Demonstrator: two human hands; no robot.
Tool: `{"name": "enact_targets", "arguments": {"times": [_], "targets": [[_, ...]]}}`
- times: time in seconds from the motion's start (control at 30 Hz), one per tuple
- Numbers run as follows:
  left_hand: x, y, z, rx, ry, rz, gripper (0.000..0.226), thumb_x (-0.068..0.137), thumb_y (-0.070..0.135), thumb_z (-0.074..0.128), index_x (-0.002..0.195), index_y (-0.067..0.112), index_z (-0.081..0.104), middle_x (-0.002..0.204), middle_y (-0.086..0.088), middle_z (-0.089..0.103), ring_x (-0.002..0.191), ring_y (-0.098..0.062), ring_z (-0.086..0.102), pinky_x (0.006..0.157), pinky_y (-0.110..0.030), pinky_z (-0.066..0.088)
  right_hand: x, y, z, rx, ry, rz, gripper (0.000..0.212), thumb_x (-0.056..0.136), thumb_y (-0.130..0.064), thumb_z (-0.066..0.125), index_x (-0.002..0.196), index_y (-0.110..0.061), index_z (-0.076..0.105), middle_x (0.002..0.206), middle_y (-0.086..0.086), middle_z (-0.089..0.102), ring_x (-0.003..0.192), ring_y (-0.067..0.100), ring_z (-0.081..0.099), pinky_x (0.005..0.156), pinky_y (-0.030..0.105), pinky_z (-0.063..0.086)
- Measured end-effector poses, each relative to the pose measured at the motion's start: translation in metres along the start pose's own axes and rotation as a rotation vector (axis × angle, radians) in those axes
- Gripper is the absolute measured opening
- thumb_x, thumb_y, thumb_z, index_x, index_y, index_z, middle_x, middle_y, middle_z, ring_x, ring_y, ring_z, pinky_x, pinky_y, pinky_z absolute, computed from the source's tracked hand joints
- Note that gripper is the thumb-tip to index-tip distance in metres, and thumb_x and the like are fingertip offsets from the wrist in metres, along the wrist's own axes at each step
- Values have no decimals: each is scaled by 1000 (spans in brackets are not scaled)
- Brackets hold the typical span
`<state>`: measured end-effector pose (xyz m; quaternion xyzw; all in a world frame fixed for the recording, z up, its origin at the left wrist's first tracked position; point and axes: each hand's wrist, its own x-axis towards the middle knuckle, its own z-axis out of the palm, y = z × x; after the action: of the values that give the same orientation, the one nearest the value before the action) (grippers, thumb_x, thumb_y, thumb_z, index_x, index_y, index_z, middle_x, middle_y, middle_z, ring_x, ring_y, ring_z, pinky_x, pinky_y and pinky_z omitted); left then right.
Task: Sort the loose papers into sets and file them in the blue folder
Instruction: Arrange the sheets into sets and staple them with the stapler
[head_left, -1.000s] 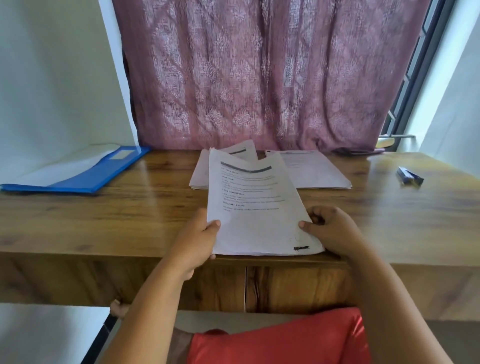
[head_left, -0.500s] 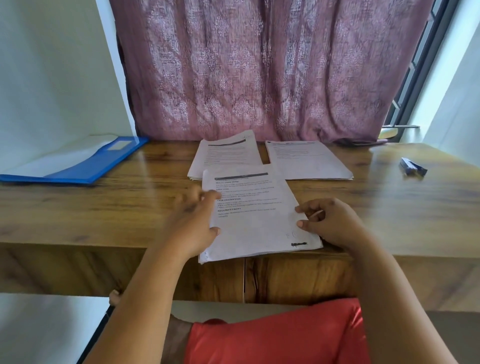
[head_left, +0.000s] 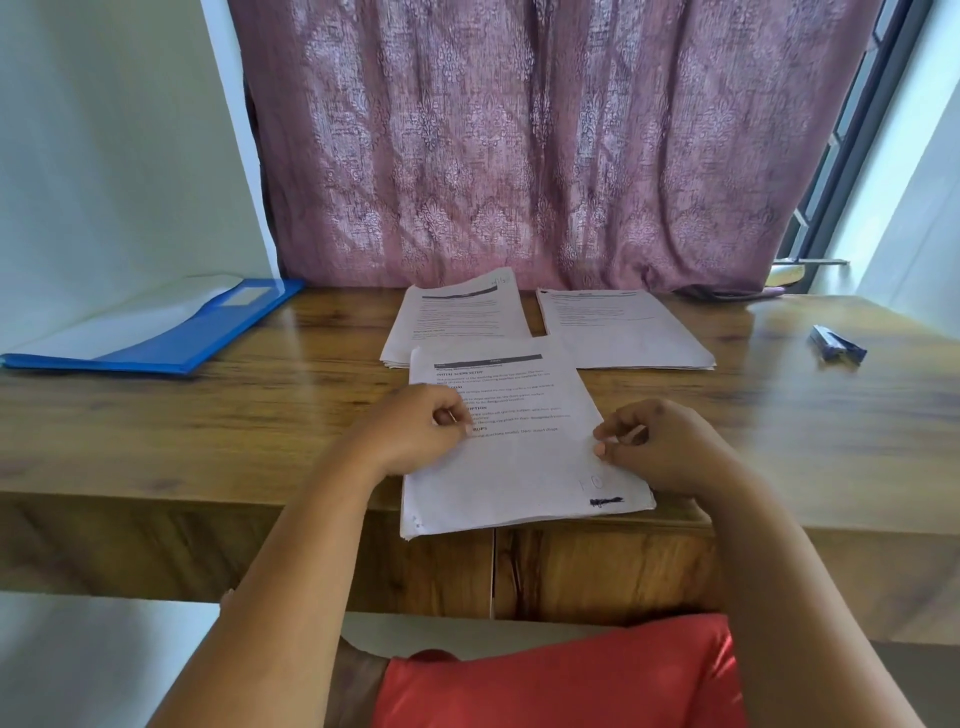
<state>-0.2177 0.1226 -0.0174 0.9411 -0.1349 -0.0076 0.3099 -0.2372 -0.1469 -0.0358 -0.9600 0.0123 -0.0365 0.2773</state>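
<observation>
My left hand (head_left: 415, 431) and right hand (head_left: 660, 441), fingers curled, rest on the white printed paper stack (head_left: 519, 447) overhanging the wooden tabletop (head_left: 208, 415); whether either grip pinches it, I cannot tell.

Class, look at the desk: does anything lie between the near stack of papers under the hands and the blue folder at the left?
Nothing visible does. Only bare wooden desk separates the near stack from the blue folder. The two other stacks and the stapler lie off that path.

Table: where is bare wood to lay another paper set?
Bare wood lies between the blue folder and the near stack, also between the right stack and the stapler. The table is crowded mid-back, around the left stack.
</observation>
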Motion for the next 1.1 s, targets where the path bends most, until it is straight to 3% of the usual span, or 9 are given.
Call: {"name": "enact_targets", "arguments": {"times": [0.1,0.17,0.27,0.37,0.53,0.7,0.8,0.9,1.1], "targets": [[10,-8,3,-64,232,-167,30,88,44,67,106,21,59,104,8,59,97,-14,58,72,-27,47,8,-8,0,-3,140,27,29,85,-46,67,107,-28,61,117,-4,57,96,14,54,76,25,40],[15,-10,5,0,235,-261,43,86,48,67,114,19,54,110,4,57,101,-18,58,72,-28,46,14,-15,3,-6,112,65,48,85,-50,66,123,-23,54,125,0,55,103,18,52,79,28,41],[18,-6,6,-248,189,-303,23,91,38,66,94,26,47,89,10,53,81,-10,53,59,-23,40,19,-31,7,-26,14,59,69,86,-50,66,139,-14,41,133,5,54,115,23,52,81,28,39],[18,-4,2,-452,173,-309,20,93,30,65,84,26,47,86,8,56,73,-6,51,55,-23,37,21,-41,7,-38,-11,48,57,94,-35,60,141,-10,41,137,9,51,124,26,48,88,29,39],[12,1,1,-585,113,-296,22,100,21,54,120,16,62,113,-3,67,83,-10,61,58,-24,43,27,-30,13,228,40,101,46,92,-27,63,134,-13,49,127,3,61,112,24,57,91,37,50],[8,24,-14,-840,353,-127,23,99,19,55,121,18,49,113,-2,66,94,-16,67,68,-30,55,17,-43,-8,603,286,-78,11,98,-20,53,109,-22,50,102,-2,65,90,17,62,75,35,51],[5,48,-31,-589,718,223,23,101,22,51,122,16,44,107,13,61,97,-1,64,77,-23,55,6,-66,-26,699,573,-297,13,103,-21,42,91,-22,44,85,-14,57,75,-8,54,70,19,47],[5,66,-38,-400,949,526,29,105,17,39,130,1,41,115,11,58,98,12,57,76,-10,50,-4,-82,-33,639,783,-454,12,105,-18,35,94,-12,36,81,-15,51,71,-14,50,58,6,38],[14,50,-5,-446,951,470,22,105,18,33,122,6,41,108,31,50,94,15,56,73,-17,53,0,-62,-4,687,693,-409,6,105,-22,34,109,-17,35,96,-17,53,78,-15,55,57,9,45]]}}
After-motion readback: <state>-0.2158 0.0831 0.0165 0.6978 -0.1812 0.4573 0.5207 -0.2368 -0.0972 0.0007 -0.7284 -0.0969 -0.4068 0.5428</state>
